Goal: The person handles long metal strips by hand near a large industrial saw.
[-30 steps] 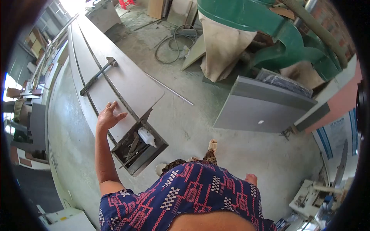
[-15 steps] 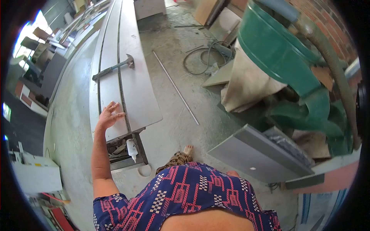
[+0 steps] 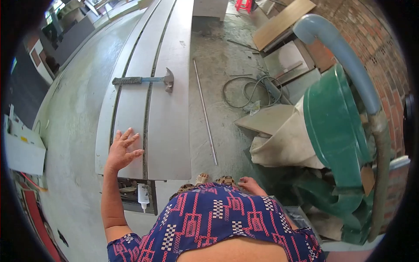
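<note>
My left hand (image 3: 125, 150) rests with spread fingers on the near end of a long grey metal tabletop (image 3: 169, 144) with dark slots. It holds nothing. Farther up the same surface lies a claw hammer (image 3: 146, 80) with a blue and black handle, its head to the right. Below the table's near edge, a white squeeze bottle (image 3: 143, 196) hangs nozzle down beside a dark open compartment (image 3: 128, 190). At my right side, my right hand (image 3: 253, 186) hangs low, partly hidden by my patterned shirt. Its fingers look loosely bent, and nothing shows in them.
A thin metal rod (image 3: 204, 109) lies on the floor right of the table. Beyond it are a coiled cable (image 3: 244, 101) and leaning boards (image 3: 281, 22). A green machine (image 3: 334, 120) with a grey hose (image 3: 349, 54) and a cloth bag (image 3: 279, 148) stands at right.
The view has swung to the right and the table now appears straighter. My right hand shows more beside my body. My left hand stays on the tabletop near its end.
</note>
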`<action>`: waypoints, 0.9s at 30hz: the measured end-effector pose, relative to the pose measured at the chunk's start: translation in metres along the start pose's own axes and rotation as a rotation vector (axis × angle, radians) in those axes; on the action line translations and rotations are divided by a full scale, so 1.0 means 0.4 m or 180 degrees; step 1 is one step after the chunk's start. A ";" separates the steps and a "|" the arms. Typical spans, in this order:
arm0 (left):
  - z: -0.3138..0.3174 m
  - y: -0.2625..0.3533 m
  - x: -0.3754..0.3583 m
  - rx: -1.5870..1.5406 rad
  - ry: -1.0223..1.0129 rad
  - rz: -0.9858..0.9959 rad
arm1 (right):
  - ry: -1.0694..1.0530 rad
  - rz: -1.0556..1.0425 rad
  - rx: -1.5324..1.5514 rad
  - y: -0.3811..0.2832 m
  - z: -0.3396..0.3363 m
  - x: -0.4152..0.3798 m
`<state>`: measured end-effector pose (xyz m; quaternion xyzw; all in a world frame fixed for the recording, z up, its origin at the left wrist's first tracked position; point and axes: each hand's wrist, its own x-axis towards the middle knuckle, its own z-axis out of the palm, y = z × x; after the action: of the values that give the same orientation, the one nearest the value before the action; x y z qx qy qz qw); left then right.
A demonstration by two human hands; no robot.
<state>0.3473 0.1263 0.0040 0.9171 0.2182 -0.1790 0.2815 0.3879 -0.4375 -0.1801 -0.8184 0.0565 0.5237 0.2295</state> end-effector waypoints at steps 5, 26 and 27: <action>-0.042 0.075 -0.048 0.0228 0.0184 -0.0091 | -0.0275 -0.0154 -0.0193 0.060 -0.019 0.137; -0.059 0.228 0.102 0.0823 0.0603 -0.1970 | -0.0324 0.0212 0.0769 -0.088 -0.451 0.528; -0.058 0.238 0.105 0.0790 0.0594 -0.2047 | -0.0276 0.0303 0.0709 -0.097 -0.472 0.538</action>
<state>0.4352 0.0815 0.0448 0.8412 0.4970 -0.1990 0.0760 0.6537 -0.4533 -0.2927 -0.7609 0.1430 0.5594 0.2961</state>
